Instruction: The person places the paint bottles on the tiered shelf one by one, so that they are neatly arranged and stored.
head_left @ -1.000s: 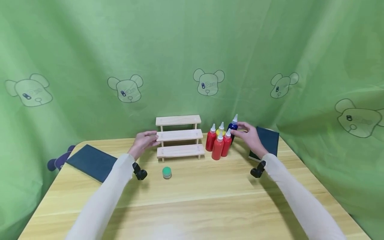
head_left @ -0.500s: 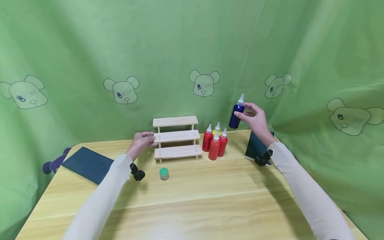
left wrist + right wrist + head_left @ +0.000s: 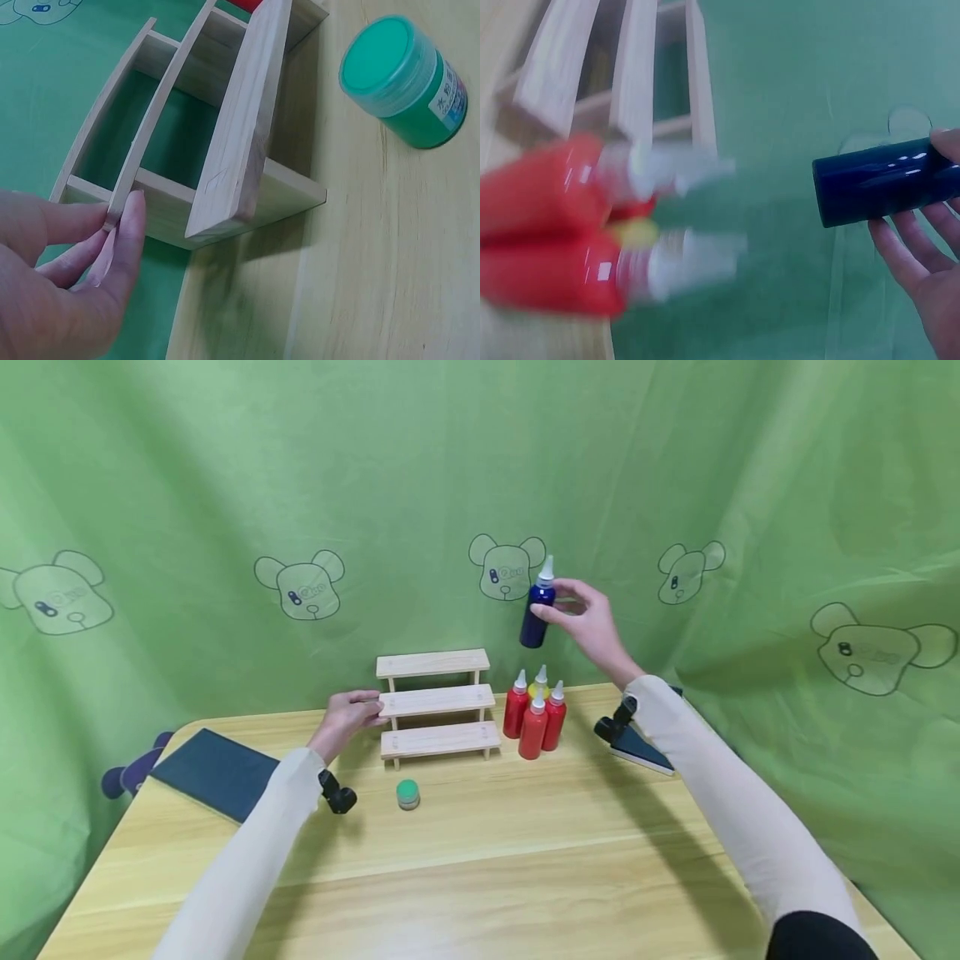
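Note:
A three-tier wooden display stand (image 3: 437,700) stands at the back of the table. My left hand (image 3: 347,720) pinches the left end of its middle shelf (image 3: 161,105) between thumb and fingers. Up in the air, my right hand (image 3: 588,620) grips a dark blue squeeze bottle (image 3: 536,614) with a white nozzle, higher than the stand's top shelf and nearly upright. Below it several bottles are grouped right of the stand: red bottles (image 3: 533,732) in front and a yellow bottle (image 3: 539,688) mostly hidden behind them. In the right wrist view the blue bottle's (image 3: 877,184) base points left.
A small paint jar (image 3: 408,794) with a green lid sits in front of the stand. Dark flat boards lie at the left (image 3: 213,774) and right (image 3: 641,750), partly covered by the arms. A green curtain (image 3: 420,485) hangs behind the table (image 3: 450,877).
My right hand has lifted the blue bottle from beside the red ones and carried it up, then left. The left hand keeps its hold on the stand. The head view has shifted slightly.

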`<state>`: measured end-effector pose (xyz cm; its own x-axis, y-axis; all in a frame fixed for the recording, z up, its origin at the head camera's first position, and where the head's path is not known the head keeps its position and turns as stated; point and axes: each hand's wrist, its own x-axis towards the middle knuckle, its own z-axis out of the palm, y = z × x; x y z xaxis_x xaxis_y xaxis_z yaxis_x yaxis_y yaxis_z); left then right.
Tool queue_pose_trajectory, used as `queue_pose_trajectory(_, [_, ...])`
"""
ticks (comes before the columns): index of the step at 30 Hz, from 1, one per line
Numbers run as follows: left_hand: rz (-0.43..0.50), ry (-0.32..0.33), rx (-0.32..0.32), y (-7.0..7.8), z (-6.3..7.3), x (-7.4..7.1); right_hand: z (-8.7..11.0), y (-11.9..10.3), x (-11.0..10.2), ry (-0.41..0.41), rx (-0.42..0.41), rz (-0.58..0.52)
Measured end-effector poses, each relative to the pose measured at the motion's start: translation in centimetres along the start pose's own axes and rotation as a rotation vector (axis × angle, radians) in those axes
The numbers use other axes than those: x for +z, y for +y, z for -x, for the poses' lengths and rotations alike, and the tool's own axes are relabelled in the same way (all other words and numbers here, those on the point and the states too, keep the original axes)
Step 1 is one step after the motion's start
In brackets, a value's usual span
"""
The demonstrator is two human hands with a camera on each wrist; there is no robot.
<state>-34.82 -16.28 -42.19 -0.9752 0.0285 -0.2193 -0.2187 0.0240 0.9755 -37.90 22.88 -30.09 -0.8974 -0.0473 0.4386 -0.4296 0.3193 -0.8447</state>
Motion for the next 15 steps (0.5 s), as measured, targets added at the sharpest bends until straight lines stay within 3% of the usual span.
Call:
queue_pose_trajectory(6, [-0.073, -0.066, 0.006, 0.4, 0.0, -0.9, -1.1, -1.3, 4.2, -0.087, 0.033, -0.085])
queue_pose_trajectory(15, [-0.049, -0.031, -0.002, 0.4, -0.5, -0.4, -2.6, -1.6, 9.7, -0.211, 0.076, -0.142])
